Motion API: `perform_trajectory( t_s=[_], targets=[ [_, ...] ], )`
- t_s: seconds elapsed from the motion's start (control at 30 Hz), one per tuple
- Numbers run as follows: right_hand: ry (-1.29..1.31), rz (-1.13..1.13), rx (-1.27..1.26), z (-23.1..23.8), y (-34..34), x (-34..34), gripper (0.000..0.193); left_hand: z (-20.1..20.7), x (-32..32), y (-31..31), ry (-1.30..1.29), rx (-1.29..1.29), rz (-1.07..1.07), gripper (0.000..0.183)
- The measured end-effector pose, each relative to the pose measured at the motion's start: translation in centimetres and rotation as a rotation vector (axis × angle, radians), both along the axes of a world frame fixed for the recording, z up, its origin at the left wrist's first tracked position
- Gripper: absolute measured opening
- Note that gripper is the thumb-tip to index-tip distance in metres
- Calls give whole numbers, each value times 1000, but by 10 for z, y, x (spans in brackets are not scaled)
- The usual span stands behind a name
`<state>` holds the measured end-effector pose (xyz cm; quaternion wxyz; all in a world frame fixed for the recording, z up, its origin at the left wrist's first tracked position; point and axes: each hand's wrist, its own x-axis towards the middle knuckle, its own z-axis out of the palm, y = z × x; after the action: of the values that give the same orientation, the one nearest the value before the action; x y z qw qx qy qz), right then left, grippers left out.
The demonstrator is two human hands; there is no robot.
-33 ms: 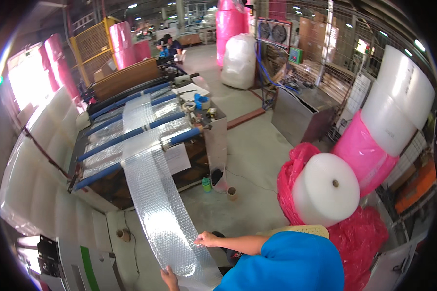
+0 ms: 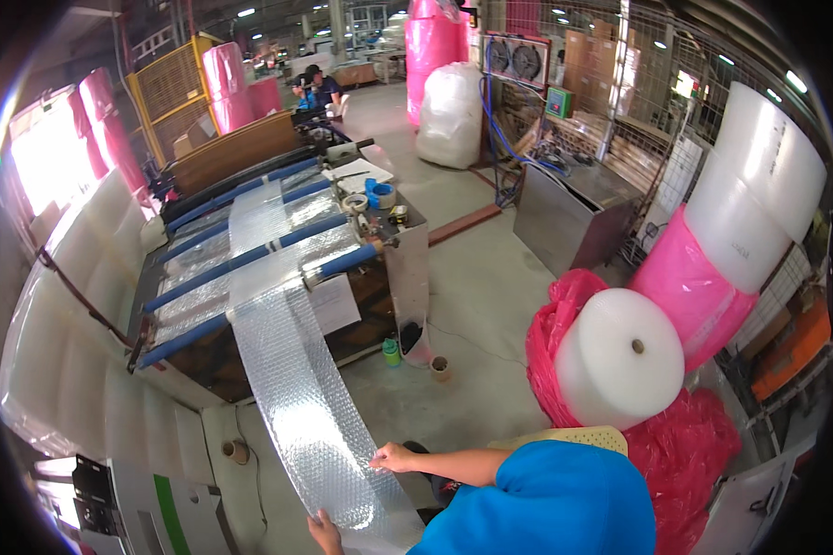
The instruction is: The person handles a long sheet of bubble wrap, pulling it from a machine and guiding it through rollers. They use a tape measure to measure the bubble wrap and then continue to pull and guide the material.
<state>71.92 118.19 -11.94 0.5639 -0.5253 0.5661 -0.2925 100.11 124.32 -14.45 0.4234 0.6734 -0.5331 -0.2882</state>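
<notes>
A long strip of shiny silvery bubble wrap (image 2: 310, 421) runs from a roller machine (image 2: 324, 227) on the left down toward me. My right hand (image 2: 394, 457) pinches its right edge between thumb and fingers. On the opposite edge, nearer to me, my left hand (image 2: 325, 532) is closed around the border of the strip; part of it is cut off by the picture's lower rim. Between the two hands the sheet lies stretched and glossy. Its near end passes beside my blue sleeve (image 2: 546, 499) and goes out of sight.
A white foam-like roll (image 2: 611, 370) in pink film lies at right, near a tall wrapped roll (image 2: 759, 185). Tape rolls (image 2: 380, 196) sit on the machine's side table. A green bottle (image 2: 391, 352) and a cardboard core (image 2: 440, 368) stand on the floor. Another person (image 2: 324, 88) is far back.
The whole view has shifted very slightly. Both hands keep their hold on the bubble wrap in the same places.
</notes>
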Motion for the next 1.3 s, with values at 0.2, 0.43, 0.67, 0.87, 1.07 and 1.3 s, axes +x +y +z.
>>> perform_trajectory(
  t_s=[0.2, 0.43, 0.67, 0.87, 1.07, 1.3],
  targets=[
    [177, 146, 34, -6, 1, -7, 28, -10, 3, 9, -73, 330, -5, 39],
    [73, 7, 52, -10, -54, -21, 26, 13, -26, -71, 28, 426, 114, 34],
    [-23, -109, 19, -5, -132, -34, 21, 17, -47, -153, 40, 396, 131, 38],
    [-218, -239, -6, 9, -185, -35, 18, 65, -77, -215, -182, 332, 307, 44],
    [-210, -495, -26, 23, -180, -9, 24, 43, -51, -214, 17, 589, 261, 63],
    [-397, -297, 359, 8, -115, -12, 28, 56, -34, -158, 73, 800, -54, 75]
  ],
)
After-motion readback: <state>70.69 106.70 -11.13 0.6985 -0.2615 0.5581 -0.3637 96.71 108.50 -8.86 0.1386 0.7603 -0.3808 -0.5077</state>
